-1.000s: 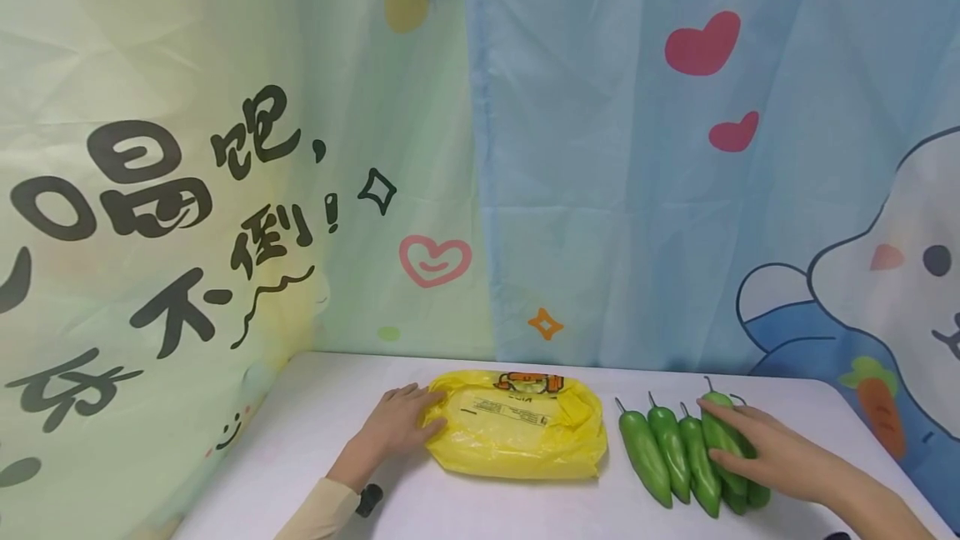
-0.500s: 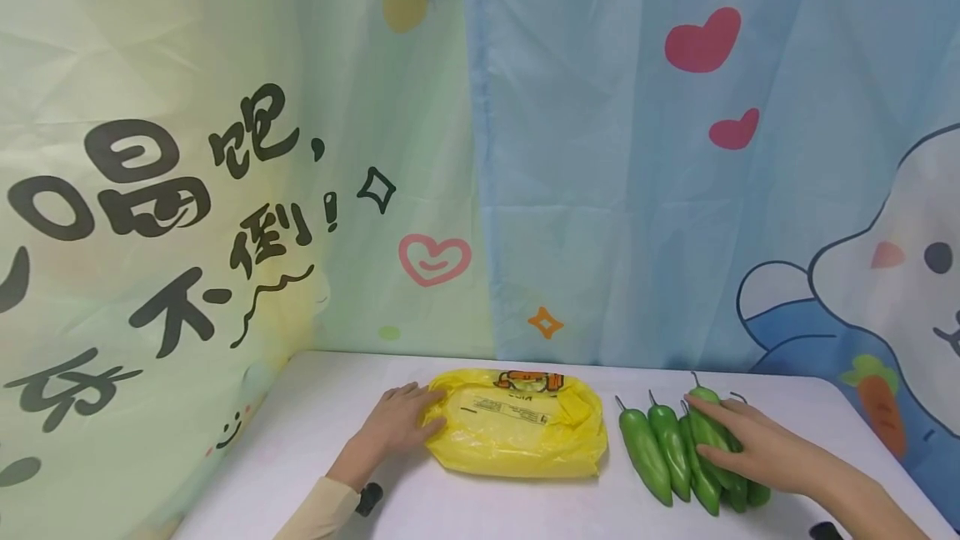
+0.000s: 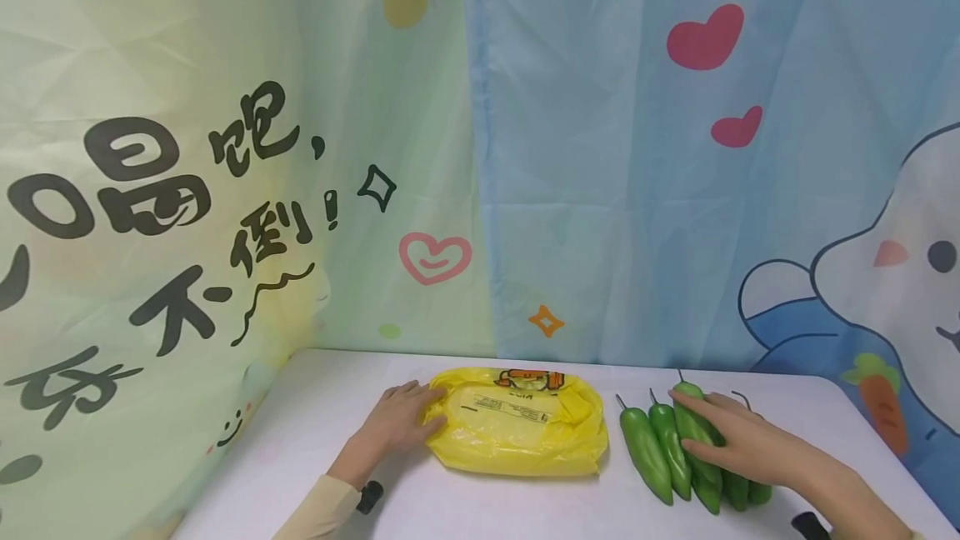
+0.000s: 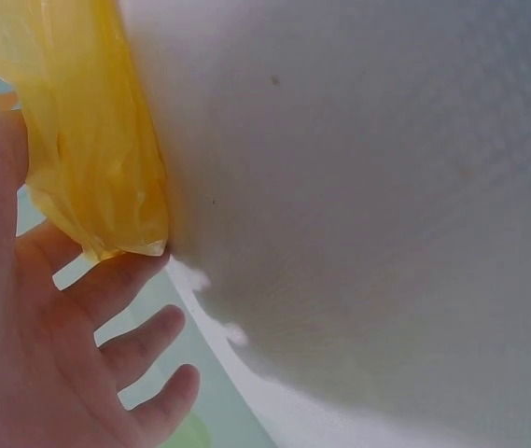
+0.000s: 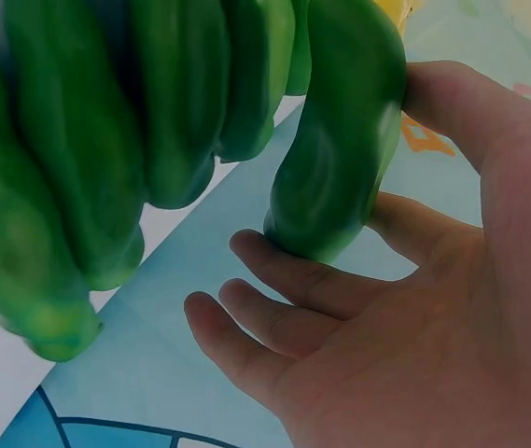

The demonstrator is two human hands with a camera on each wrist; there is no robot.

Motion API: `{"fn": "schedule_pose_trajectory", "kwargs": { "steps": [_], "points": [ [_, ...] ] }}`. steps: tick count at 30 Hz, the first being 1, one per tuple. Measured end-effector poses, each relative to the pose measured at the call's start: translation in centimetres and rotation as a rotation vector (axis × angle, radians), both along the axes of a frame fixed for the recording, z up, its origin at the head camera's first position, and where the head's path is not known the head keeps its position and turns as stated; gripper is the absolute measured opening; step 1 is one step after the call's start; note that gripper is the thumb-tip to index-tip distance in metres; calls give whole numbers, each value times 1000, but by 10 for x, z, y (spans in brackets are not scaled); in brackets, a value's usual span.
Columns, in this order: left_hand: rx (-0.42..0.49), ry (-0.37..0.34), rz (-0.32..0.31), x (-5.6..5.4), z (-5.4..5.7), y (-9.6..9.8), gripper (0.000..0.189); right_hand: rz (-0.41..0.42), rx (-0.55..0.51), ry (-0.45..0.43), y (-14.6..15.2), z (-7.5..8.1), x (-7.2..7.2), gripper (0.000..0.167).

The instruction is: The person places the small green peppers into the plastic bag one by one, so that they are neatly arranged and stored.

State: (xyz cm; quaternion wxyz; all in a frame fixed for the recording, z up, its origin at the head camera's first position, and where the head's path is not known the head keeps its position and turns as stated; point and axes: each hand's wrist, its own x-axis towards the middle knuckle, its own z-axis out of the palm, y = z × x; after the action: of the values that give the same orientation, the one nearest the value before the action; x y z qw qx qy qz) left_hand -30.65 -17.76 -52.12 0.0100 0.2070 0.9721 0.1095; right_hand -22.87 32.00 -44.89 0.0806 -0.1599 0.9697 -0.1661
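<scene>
A yellow plastic bag (image 3: pixel 517 433), folded round something not visible, lies on the table. My left hand (image 3: pixel 401 419) rests at its left end. In the left wrist view, loosely bent fingers (image 4: pixel 120 285) touch the bag's edge. To the right of the bag, several green peppers (image 3: pixel 647 455) lie side by side, stems pointing away. My right hand (image 3: pixel 738 442) holds one green pepper (image 3: pixel 693 421) between thumb and fingers, over the others. The right wrist view shows this pepper (image 5: pixel 340 131) gripped and apart from the peppers (image 5: pixel 69 140) beneath.
The white table (image 3: pixel 517 515) ends at a printed curtain (image 3: pixel 570 190) right behind the bag and peppers. Another curtain panel (image 3: pixel 225 65) stands along the left side. A black wrist device (image 3: pixel 370 497) sits under my left forearm.
My right hand has moved left over the row with the held pepper, covering the middle peppers. The left hand and the yellow bag have stayed in place.
</scene>
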Motion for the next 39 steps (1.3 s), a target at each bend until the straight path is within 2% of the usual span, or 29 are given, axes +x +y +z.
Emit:
{"fn": "schedule_pose_trajectory", "kwargs": {
  "steps": [16,24,39],
  "points": [
    [-8,-5,13,-1,1,4,54,-33,35,-33,-20,6,-7,75],
    [-7,-16,29,1,2,6,54,5,29,-22,-27,9,-7,73],
    [-11,-25,44,2,2,5,54,18,-15,-65,-57,11,-9,76]
  ]
}}
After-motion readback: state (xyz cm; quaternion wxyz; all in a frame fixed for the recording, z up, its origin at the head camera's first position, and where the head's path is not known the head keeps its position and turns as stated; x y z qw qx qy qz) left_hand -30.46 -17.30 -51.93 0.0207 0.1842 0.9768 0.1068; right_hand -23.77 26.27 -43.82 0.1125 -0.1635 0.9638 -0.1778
